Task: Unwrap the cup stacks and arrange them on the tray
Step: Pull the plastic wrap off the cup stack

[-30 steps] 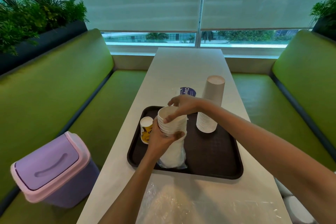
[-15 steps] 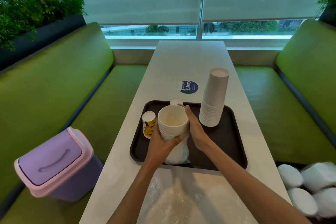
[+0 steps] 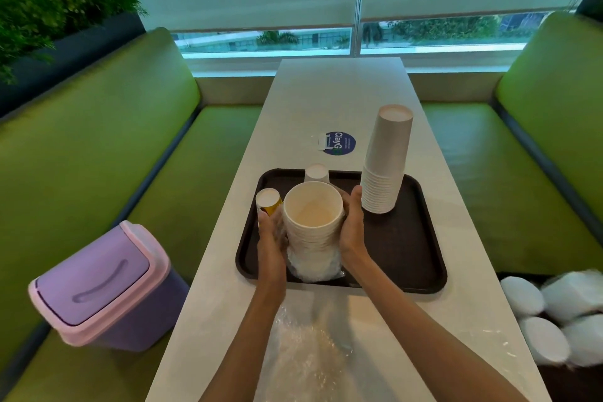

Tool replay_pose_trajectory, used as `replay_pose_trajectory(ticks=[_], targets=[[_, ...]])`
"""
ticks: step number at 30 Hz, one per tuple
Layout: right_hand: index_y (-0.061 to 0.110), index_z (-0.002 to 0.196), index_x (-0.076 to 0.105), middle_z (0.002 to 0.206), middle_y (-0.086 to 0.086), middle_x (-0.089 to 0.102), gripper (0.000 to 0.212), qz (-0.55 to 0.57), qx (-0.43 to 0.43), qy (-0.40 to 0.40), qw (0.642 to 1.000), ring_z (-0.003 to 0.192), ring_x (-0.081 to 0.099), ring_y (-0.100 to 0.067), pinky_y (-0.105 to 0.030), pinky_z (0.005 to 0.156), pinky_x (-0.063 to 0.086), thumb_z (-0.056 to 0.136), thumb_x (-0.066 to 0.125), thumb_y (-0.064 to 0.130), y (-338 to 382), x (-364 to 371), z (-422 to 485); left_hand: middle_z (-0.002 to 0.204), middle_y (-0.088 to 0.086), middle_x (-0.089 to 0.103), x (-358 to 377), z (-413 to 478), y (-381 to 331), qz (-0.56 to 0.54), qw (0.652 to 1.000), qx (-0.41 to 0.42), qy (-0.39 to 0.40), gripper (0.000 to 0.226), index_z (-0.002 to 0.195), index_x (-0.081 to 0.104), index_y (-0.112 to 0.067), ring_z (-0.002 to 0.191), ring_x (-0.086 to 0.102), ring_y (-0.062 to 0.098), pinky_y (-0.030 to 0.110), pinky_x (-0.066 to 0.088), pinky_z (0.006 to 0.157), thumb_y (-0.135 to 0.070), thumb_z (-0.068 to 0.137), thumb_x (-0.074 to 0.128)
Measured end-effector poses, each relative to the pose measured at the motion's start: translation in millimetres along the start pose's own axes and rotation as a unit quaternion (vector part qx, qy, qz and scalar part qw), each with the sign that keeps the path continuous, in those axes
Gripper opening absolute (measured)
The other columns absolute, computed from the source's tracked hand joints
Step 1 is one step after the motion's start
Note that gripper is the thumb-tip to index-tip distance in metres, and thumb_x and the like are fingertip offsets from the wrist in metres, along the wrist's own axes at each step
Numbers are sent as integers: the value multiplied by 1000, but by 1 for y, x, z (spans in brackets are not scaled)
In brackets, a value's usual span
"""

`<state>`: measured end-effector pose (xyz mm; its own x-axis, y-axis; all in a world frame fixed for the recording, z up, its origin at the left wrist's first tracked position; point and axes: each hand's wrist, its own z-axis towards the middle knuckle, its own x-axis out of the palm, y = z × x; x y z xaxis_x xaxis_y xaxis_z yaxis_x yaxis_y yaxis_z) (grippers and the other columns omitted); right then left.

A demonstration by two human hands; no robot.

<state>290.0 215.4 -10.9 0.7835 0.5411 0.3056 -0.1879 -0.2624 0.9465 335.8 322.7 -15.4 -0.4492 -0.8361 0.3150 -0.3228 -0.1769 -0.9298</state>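
Both hands are clamped around a white cup stack [image 3: 313, 222] in the middle of the frame, mouth up, over the dark tray [image 3: 421, 258]. The left hand [image 3: 270, 238] presses one side and the right hand [image 3: 352, 228] the other, fingers wrapped out of sight behind it. Clear plastic wrap [image 3: 313, 269] bunches around the stack's lower end, so its base is hard to make out. A small yellow cup [image 3: 268, 202] is half hidden by the left hand, a small white cup [image 3: 316, 173] peeks from behind, and a tall upside-down stack [image 3: 386, 160] stands upper right on the tray. Wrapped bundles [image 3: 554, 313] at lower right are blurry and cut off.
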Motion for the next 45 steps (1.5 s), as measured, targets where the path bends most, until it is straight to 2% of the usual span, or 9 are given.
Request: replay_pose_trajectory(ticks=[6, 17, 23, 26, 29, 31, 35, 41, 45], targets=[[16, 85, 67, 82, 0, 70, 55, 47, 1, -81, 996, 77, 65, -8, -15, 66, 50, 104, 21, 39, -19, 8, 2, 91, -5, 64, 37, 13, 1, -40, 991, 10, -129, 53, 114, 61, -11, 84, 60, 6, 5, 47, 59, -44, 102, 21], [18, 87, 65, 76, 6, 71, 49, 82, 8, -124, 989, 75, 68, -6, -18, 67, 53, 105, 21, 33, -59, 7, 2, 89, -7, 65, 41, 24, 29, -77, 982, 32, -172, 38, 94, 58, -31, 82, 63, 6, 10, 50, 61, -38, 103, 22], [18, 86, 60, 69, 13, 69, 37, 93, 21, -151, 984, 74, 67, -6, -18, 64, 53, 104, 29, 23, -84, 3, 5, 89, -1, 67, 35, 31, 47, -52, 984, 10, -169, 39, 94, 61, -27, 90, 65, 19, 35, 53, 81, -38, 103, 24], [10, 97, 61, 86, 4, 71, 31, 69, 31, -156, 985, 88, 66, -12, -29, 79, 55, 104, 35, 24, -92, 2, 8, 88, -2, 67, 35, 34, 51, -35, 985, 5, -170, 39, 94, 60, -26, 86, 66, 16, 28, 56, 74, -37, 103, 24], [-4, 123, 53, 119, -20, 60, 57, 40, 54, -171, 983, 112, 58, -31, -45, 100, 47, 97, 45, 46, -94, 3, 8, 91, -2, 66, 31, 36, 51, -15, 985, 1, -174, 37, 95, 59, -26, 88, 65, 16, 23, 54, 70, -36, 103, 24], [-2, 126, 52, 123, -21, 58, 47, 26, 53, -171, 983, 116, 55, -33, -45, 103, 45, 101, 41, 35, -93, 1, 8, 97, -1, 65, 30, 35, 51, 9, 985, -1, -175, 34, 102, 57, -24, 93, 62, 18, 23, 50, 75, -37, 102, 25], [10, 100, 61, 98, -6, 65, 27, -35, -25, -103, 994, 100, 58, -22, -24, 85, 50, 104, 34, 12, -76, -16, 7, 104, 1, 63, 20, 24, 43, 70, 984, 12, -161, 40, 108, 57, -15, 95, 60, 14, 23, 45, 80, -41, 99, 28], [29, 107, 59, 112, -3, 66, 41, -99, -96, 34, 990, 106, 62, -18, -28, 96, 48, 86, 41, 60, 17, -27, 26, 136, 4, 55, -14, 13, 26, 92, 988, 121, -40, 61, 137, 48, -15, 128, 49, 21, 42, 40, 109, -50, 88, 39], [29, 128, 52, 126, 6, 56, 53, -382, -99, 249, 884, 115, 56, -14, -35, 101, 47, 83, 65, 53, 86, -10, 28, 145, -14, 41, -11, -3, 22, 238, 959, 150, 44, 88, 146, 26, -34, 131, 42, 8, 30, 41, 106, -65, 73, 64]])
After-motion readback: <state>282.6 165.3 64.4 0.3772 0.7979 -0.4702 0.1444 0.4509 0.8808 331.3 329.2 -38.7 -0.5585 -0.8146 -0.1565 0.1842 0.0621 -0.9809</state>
